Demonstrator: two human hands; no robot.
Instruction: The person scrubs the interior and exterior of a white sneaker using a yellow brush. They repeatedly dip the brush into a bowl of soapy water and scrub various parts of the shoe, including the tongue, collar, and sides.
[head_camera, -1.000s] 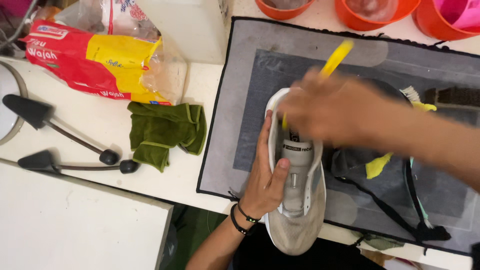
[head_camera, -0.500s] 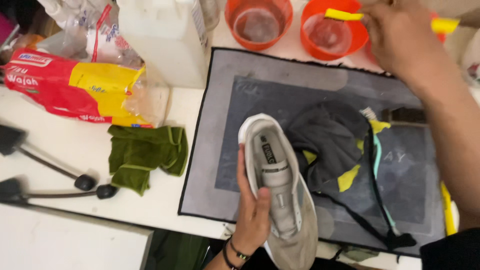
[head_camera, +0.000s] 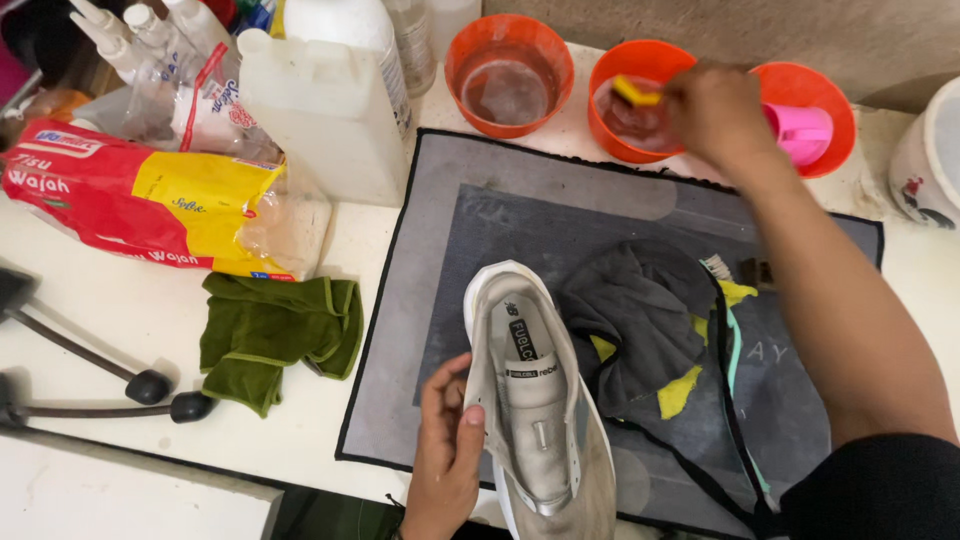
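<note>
Gripping a pale shoe — left hand; right hand dips brush.

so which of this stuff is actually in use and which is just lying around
In use:
left hand holding the pale shoe
right hand dipping a yellow brush in the middle orange bowl

Lying about:
green cloth
dark grey cloth
white jug
red and yellow tissue pack
</note>
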